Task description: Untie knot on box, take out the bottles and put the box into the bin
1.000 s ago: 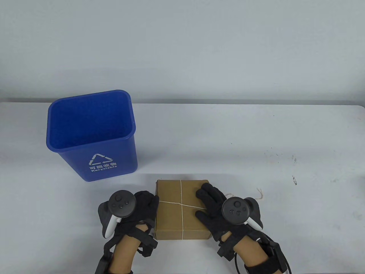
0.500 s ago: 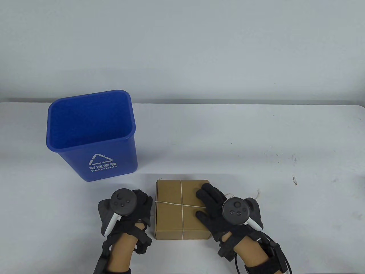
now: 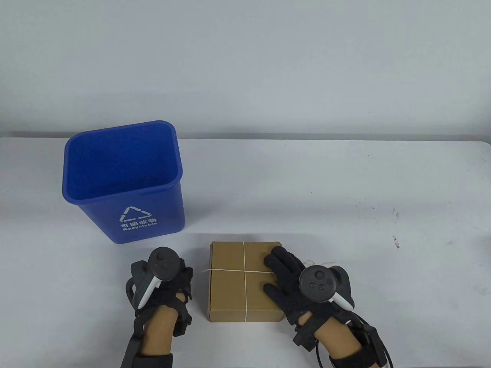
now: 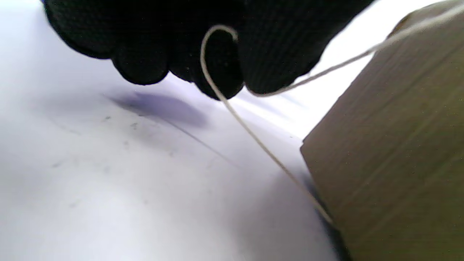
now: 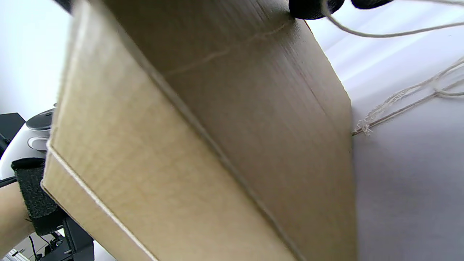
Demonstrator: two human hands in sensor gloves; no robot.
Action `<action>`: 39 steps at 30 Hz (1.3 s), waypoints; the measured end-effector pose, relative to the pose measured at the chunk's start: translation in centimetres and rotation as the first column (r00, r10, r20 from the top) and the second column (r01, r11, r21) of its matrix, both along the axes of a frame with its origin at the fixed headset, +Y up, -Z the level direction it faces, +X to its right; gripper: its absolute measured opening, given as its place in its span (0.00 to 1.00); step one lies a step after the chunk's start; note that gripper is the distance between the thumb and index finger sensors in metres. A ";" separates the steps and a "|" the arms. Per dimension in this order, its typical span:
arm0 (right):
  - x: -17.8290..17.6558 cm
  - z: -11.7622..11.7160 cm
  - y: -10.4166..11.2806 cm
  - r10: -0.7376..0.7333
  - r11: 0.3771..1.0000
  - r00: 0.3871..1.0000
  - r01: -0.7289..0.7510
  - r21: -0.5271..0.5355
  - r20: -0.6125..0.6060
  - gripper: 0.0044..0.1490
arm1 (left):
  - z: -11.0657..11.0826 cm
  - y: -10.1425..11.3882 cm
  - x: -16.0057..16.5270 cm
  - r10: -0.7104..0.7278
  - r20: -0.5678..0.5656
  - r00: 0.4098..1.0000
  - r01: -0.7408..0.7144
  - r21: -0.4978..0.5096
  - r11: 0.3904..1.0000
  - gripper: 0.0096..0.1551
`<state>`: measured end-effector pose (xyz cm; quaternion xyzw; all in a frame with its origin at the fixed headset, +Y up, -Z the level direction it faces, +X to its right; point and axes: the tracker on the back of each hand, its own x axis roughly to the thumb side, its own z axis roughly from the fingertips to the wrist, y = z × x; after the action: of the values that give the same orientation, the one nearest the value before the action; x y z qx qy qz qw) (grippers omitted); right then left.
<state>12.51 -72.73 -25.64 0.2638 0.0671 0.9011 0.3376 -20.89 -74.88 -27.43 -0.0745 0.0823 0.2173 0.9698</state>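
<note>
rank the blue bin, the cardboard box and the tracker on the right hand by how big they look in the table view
1. blue bin, clearly the largest
2. cardboard box, plainly smaller than the bin
3. tracker on the right hand, the smallest

The bin stands farther from the camera and still looks largest, so the order holds.

A bare lab-style recording setup: a plain white table [image 3: 291, 180] (scuffed in spots) against a blank pale wall [image 3: 245, 61], nothing domestic visible.
</note>
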 end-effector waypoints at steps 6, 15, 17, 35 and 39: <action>0.0 0.0 0.0 -0.006 1.000 1.000 0.006 -0.009 0.001 0.45 | -0.2 -0.5 -0.5 -0.054 -0.022 0.998 0.053 -0.038 0.998 0.24; 0.0 0.1 0.0 -0.009 1.000 1.000 0.009 -0.014 0.002 0.45 | -0.3 -0.9 -1.1 -0.103 -0.066 0.992 0.099 -0.069 0.993 0.25; 0.0 0.0 0.0 -0.009 1.000 1.000 0.009 -0.014 0.002 0.45 | -0.2 -0.8 -1.3 -0.098 -0.073 0.992 0.092 -0.084 0.992 0.25; 0.1 0.1 0.0 -0.009 1.000 1.000 0.009 -0.016 0.001 0.45 | 1.8 3.6 1.4 0.285 0.306 0.908 -0.333 0.118 0.936 0.35; 0.1 0.1 0.0 -0.009 1.000 1.000 0.009 -0.016 0.001 0.45 | 2.2 3.6 2.4 0.261 0.315 0.912 -0.313 0.127 0.941 0.34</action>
<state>12.58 -72.76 -25.56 0.2611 0.0732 0.8990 0.3438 -18.50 -71.26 -25.27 -0.0320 -0.0940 0.3506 0.9312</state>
